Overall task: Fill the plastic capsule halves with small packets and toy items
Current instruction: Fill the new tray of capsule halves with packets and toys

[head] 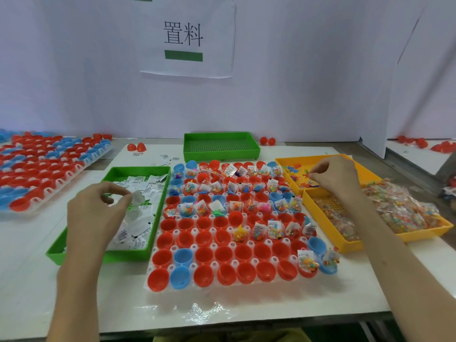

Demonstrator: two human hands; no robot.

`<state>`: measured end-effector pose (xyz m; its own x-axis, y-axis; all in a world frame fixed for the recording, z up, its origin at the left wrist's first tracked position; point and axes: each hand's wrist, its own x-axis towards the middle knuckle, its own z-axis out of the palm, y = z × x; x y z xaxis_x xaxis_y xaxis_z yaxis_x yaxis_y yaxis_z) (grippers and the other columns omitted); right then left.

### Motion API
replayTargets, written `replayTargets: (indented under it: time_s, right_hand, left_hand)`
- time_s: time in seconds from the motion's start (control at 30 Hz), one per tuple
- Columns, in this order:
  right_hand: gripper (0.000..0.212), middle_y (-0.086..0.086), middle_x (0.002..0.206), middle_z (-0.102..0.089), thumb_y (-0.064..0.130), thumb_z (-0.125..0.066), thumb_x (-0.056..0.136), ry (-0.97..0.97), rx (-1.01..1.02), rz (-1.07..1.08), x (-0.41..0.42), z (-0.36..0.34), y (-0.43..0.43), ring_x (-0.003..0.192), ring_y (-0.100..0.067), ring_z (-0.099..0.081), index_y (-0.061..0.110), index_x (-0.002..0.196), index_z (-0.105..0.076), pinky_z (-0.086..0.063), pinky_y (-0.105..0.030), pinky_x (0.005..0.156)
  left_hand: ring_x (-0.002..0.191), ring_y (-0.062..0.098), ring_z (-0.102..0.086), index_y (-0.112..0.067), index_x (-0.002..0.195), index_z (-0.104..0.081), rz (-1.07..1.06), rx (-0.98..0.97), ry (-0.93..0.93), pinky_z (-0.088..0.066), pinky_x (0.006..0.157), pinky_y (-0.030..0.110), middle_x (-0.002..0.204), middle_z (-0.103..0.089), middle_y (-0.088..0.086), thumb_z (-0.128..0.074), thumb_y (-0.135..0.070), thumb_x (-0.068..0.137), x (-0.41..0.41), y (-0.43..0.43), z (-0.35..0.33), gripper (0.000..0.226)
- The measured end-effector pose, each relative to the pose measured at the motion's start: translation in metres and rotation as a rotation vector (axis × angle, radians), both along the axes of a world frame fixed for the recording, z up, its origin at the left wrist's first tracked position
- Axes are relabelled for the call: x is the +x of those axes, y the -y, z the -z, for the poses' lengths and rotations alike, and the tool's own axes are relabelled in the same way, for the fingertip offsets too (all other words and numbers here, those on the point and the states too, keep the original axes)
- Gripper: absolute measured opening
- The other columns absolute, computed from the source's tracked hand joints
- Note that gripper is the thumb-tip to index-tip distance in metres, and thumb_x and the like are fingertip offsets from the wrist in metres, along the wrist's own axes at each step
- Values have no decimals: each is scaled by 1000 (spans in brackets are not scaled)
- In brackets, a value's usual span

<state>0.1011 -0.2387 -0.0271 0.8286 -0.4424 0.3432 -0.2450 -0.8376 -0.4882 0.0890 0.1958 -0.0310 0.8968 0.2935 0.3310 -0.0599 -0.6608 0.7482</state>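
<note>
– Closest in, left hand (98,208), hanging over the green tray (128,257). Pinches one white packet (138,198) between thumb and fingertips, held up above the heap of the same packets.
– And the right hand (335,178)?
– Hovers over the yellow tray (308,157) of little toys (296,169), fingers bunched tight at the tips. Cannot tell whether holding a toy or nothing; too tiny.
– Where to put all that?
– Into the capsule halves (203,275), red and blue, standing open side up in the white rack (222,290) between both hands.
– How far along?
– About halfway, at a guess. Back rows mostly stuffed with bags and toys. A few more filled along the right side and at the front right corner. Front rows on the left bare inside, waiting for their share.
– Anything else around?
– Second yellow tray (350,246) heaped with clear bags (399,208) of colourful bits, just beside the rack. Another green tray (222,154) at the back. More red and blue halves (37,169) far left, loose red ones (137,147) on the table (37,280), paper sign (185,38) on the wall.
– Anything in the way?
– Nothing tall. Only bags poking up out of full cups, likely easy to knock with an arm reaching across.
</note>
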Motion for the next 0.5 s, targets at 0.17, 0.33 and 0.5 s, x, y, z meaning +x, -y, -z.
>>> replayTargets:
  time_s: [0.17, 0.33, 0.5]
  right_hand:
    - [0, -3, 80, -72, 14, -79, 82, 154, -25, -47, -7, -13, -9, 68, -6, -58, 14, 82, -79, -43, -24, 65]
    - [24, -11, 90, -73, 13, -80, 82, 63, 5, -20, -5, -20, -17, 77, -18, -62, 9, 105, -76, -49, -30, 75]
    - [13, 4, 85, -74, 17, -79, 83, 174, 209, -235, -34, -41, -60, 82, -9, -70, 19, 96, -78, -53, -17, 66]
  left_hand:
    - [79, 16, -68, -17, 89, -70, 14, -130, 153, -55, 80, 38, 82, -70, -2, -72, -7, 87, -7, 14, -12, 10]
    - [77, 12, -68, -15, 93, -70, 31, -137, 140, -53, 72, 25, 81, -70, -1, -77, -6, 84, -3, 24, -10, 14]
    - [74, 6, -71, -27, 90, -74, 144, -328, 158, -51, 64, 12, 77, -73, -8, -83, -16, 80, -13, 42, -13, 18]
